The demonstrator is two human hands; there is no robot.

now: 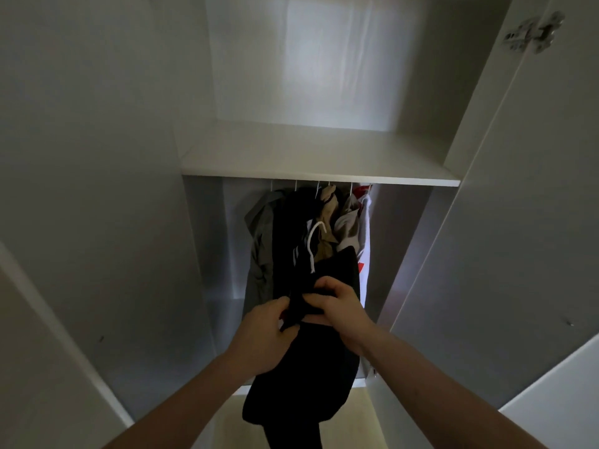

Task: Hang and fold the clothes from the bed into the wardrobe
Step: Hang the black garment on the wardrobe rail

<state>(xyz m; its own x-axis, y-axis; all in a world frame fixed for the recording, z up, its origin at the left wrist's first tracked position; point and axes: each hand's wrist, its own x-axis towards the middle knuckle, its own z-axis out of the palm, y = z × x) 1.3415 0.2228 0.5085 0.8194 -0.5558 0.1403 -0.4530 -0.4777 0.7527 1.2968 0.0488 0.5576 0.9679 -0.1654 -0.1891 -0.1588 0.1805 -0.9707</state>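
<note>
I hold a black garment (301, 384) in front of the open white wardrobe (97, 157). My left hand (264, 332) grips its left edge. My right hand (340, 307) pinches its upper fold, close beside the left hand. The cloth hangs down from both hands towards the floor. A white hanger hook (312, 241) with a white cord sticks up just above my hands. Behind it, several clothes (291, 234) hang below the shelf: grey, black with white stripes, beige, and white with red.
A white shelf (317, 163) spans the wardrobe above the hanging clothes. The doors stand open: the left door (48, 351) and the right door (518, 254) with a metal hinge (533, 32). Pale floor (350, 416) shows below.
</note>
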